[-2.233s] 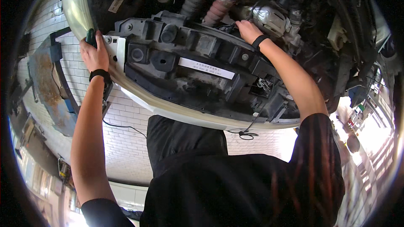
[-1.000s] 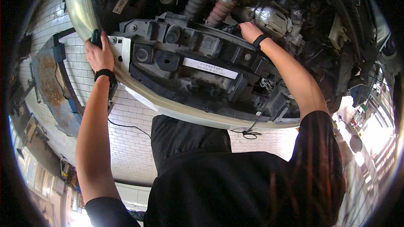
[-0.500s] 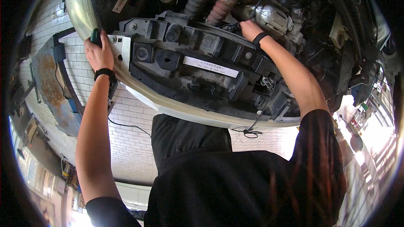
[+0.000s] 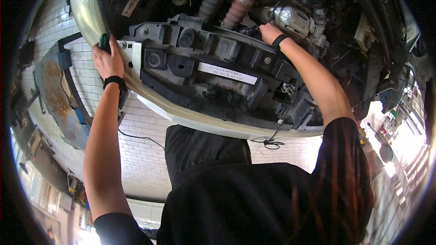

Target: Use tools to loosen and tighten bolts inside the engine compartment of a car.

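Note:
My left hand (image 4: pixel 109 65) is closed round a dark green, rounded object (image 4: pixel 104 43), perhaps a tool handle. It rests at the corner between the car's headlight (image 4: pixel 85 11) and the white end plate of the black plastic front panel (image 4: pixel 179 84). Behind that panel, my right hand (image 4: pixel 270 32) reaches down into the engine bay. Its fingers are curled and their tips are hidden among dark parts, so what they grip cannot be made out. A red-brown ribbed hose (image 4: pixel 237 11) lies to its left, and a silver metal engine part (image 4: pixel 293 20) to its right.
A grey ribbed hose (image 4: pixel 211 2) runs beside the red-brown one. The cream bumper edge (image 4: pixel 204 121) curves in front of my body, with a thin black cable (image 4: pixel 272 144) hanging there. At the left, a worn, rusty panel (image 4: pixel 59 86) stands over the tiled floor (image 4: pixel 143 131).
Both hands stay almost where they were. The view has shifted very slightly.

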The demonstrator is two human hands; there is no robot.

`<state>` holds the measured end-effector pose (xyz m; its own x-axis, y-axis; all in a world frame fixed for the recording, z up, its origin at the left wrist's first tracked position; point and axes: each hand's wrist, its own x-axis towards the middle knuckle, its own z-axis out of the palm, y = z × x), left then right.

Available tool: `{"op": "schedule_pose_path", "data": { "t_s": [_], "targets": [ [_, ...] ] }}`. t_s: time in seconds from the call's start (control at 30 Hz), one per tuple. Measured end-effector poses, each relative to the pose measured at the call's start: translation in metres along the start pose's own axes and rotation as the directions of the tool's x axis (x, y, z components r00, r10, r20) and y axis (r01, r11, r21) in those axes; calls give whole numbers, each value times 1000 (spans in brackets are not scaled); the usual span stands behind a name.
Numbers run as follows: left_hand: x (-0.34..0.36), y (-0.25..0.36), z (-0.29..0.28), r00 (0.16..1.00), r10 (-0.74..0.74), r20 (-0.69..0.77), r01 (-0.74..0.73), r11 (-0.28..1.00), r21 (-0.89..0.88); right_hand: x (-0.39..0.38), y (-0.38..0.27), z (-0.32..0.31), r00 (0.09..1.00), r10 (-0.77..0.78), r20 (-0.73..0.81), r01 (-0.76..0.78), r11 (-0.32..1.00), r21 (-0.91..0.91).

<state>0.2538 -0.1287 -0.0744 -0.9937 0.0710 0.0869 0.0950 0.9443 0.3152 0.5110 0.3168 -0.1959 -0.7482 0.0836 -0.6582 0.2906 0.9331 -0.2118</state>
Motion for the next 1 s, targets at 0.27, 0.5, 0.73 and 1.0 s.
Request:
{"op": "schedule_pose_path", "data": {
  "t_s": [0.27,0.5,0.73,1.0],
  "targets": [
    [-1,5,1,998,-44,52,42,998,49,-40,15,-27,995,-102,-18,102,995,-15],
    [-4,9,-6,997,-70,36,65,991,115,-192,0,-84,964,-54,-259,41,998,-56],
    [-12,-33,-55,999,-46,12,45,998,43,-406,-67,-95,877,160,-453,-76,977,198],
    [-95,-192,-114,954,-116,277,126,992,-17,-569,-205,73,463,744,-481,-48,563,825]
  ]
}}
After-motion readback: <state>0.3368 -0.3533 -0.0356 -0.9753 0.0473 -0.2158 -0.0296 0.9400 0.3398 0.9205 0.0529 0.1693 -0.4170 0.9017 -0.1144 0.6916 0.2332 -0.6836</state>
